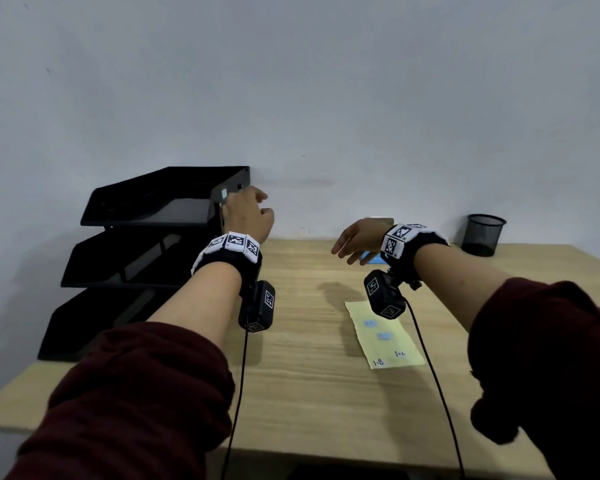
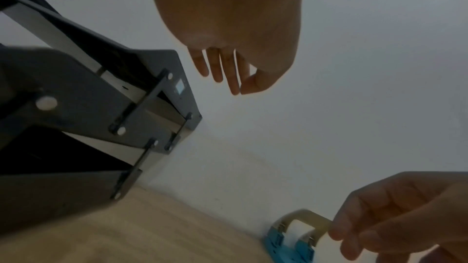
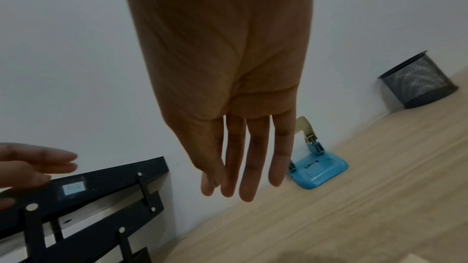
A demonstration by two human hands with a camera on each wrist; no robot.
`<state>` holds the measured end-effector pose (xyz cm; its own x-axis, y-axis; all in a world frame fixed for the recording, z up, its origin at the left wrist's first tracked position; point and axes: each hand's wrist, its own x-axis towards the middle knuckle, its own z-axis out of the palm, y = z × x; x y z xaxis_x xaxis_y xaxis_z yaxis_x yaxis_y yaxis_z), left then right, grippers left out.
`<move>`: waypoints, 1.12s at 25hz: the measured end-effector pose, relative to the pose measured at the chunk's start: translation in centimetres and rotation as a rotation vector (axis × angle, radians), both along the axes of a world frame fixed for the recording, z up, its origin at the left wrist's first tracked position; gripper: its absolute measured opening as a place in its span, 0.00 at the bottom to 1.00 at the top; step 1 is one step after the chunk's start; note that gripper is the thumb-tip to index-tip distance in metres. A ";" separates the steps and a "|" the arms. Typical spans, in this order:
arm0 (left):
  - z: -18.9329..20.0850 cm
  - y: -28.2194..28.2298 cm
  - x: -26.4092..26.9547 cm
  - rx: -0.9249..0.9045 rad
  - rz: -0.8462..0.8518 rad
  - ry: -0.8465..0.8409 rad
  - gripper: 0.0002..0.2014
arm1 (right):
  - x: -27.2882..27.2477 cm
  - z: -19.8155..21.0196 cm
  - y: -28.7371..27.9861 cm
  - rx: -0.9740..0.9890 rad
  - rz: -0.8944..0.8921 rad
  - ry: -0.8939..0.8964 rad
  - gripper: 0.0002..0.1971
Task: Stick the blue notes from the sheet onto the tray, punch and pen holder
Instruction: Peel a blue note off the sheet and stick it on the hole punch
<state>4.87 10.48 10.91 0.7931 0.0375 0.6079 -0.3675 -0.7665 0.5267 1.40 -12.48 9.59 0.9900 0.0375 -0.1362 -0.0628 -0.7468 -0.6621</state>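
A black three-tier tray [image 1: 146, 209] stands at the back left of the desk. One small blue note [image 1: 224, 194] [image 2: 180, 87] [image 3: 73, 188] is stuck on the right side wall of its top tier. My left hand [image 1: 248, 216] [image 2: 228, 79] hovers just right of that note, fingers relaxed, holding nothing. My right hand [image 1: 355, 242] [image 3: 238, 183] hangs in the air over the desk with straight fingers, empty. The yellow sheet [image 1: 383, 336] lies on the desk with two blue notes [image 1: 370, 323] on it. A blue punch [image 3: 317, 173] [image 2: 291, 243] sits by the wall. The mesh pen holder [image 1: 482, 234] [image 3: 418, 81] is at the back right.
The wooden desk [image 1: 309, 393] butts against a plain white wall [image 1: 326, 98]. Cables hang from both wrist cameras over the desk's front. Bare wood lies between the tray and the sheet.
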 end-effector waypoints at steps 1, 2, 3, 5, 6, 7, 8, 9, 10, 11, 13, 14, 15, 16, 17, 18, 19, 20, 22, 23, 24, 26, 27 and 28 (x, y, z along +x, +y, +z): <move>-0.5 -0.9 -0.4 -0.009 -0.061 0.074 0.14 | -0.7 -0.3 -0.5 -0.002 -0.008 0.012 0.06; -1.1 -1.8 -0.9 -0.012 -0.124 0.158 0.13 | -1.2 -0.7 -0.9 -0.010 -0.017 0.026 0.06; -1.7 -2.6 -1.3 0.000 -0.189 0.239 0.12 | -1.6 -1.2 -1.3 -0.022 -0.025 0.040 0.07; -3.0 -4.7 -2.4 0.098 -0.313 0.382 0.12 | -2.5 -2.3 -2.1 -0.058 -0.043 0.078 0.10; -3.7 -5.7 -3.0 0.157 -0.366 0.447 0.13 | -3.0 -3.0 -2.5 -0.083 -0.049 0.101 0.11; -4.5 -6.6 -3.5 0.211 -0.410 0.508 0.13 | -3.4 -3.7 -2.8 -0.110 -0.054 0.123 0.12; -5.4 -7.5 -4.0 0.260 -0.445 0.566 0.14 | -3.8 -4.5 -3.2 -0.144 -0.059 0.143 0.12; -6.2 -8.1 -4.3 0.304 -0.473 0.614 0.14 | -4.1 -5.1 -3.5 -0.183 -0.063 0.158 0.13; -7.0 -8.7 -4.7 0.344 -0.490 0.659 0.16 | -4.3 -5.8 -3.8 -0.220 -0.065 0.169 0.14; -7.8 -9.1 -5.0 0.379 -0.500 0.699 0.18 | -4.5 -6.3 -4.0 -0.248 -0.064 0.177 0.15; -8.9 -9.7 -5.5 0.428 -0.510 0.757 0.22 | -4.8 -7.3 -4.3 -0.277 -0.053 0.178 0.19; -9.3 -10.0 -5.7 0.437 -0.512 0.780 0.24 | -4.9 -7.7 -4.4 -0.293 -0.047 0.167 0.20; -9.7 -10.2 -5.8 0.442 -0.514 0.797 0.26 | -4.9 -8.1 -4.5 -0.316 -0.043 0.146 0.21; -10.0 -10.4 -5.9 0.452 -0.512 0.811 0.28 | -5.0 -8.4 -4.4 -0.348 -0.039 0.120 0.21; -10.2 -10.6 -5.9 0.464 -0.508 0.819 0.29 | -5.0 -8.6 -4.4 -0.380 -0.035 0.093 0.21; -10.4 -10.7 -5.9 0.474 -0.501 0.823 0.30 | -5.0 -8.7 -4.3 -0.409 -0.030 0.068 0.20; -10.5 -10.7 -5.9 0.484 -0.496 0.819 0.31 | -5.1 -8.8 -4.2 -0.432 -0.022 0.042 0.19; -10.7 -10.7 -6.0 0.492 -0.488 0.812 0.31 | -5.1 -8.9 -4.2 -0.447 -0.016 0.017 0.18; -10.9 -10.5 -6.0 0.491 -0.479 0.796 0.31 | -5.0 -8.9 -4.3 -0.455 -0.011 -0.014 0.15; -11.0 -10.4 -6.0 0.486 -0.478 0.794 0.30 | -5.0 -8.9 -4.3 -0.459 -0.009 -0.023 0.13; -11.0 -10.4 -6.0 0.481 -0.477 0.796 0.30 | -5.0 -8.9 -4.3 -0.466 -0.009 -0.030 0.12; -11.0 -10.4 -6.0 0.481 -0.481 0.802 0.30 | -5.1 -8.9 -4.2 -0.487 -0.009 -0.041 0.10; -11.1 -10.5 -5.9 0.484 -0.482 0.805 0.30 | -5.1 -8.9 -4.1 -0.501 -0.009 -0.046 0.09; -11.0 -10.5 -6.0 0.484 -0.484 0.808 0.30 | -5.1 -8.9 -4.1 -0.515 -0.011 -0.049 0.09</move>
<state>-1.10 -0.07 -0.12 0.8341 -0.4961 -0.2412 -0.3670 -0.8254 0.4290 -3.70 -16.56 0.66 0.9956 -0.0330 -0.0875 -0.0509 -0.9761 -0.2111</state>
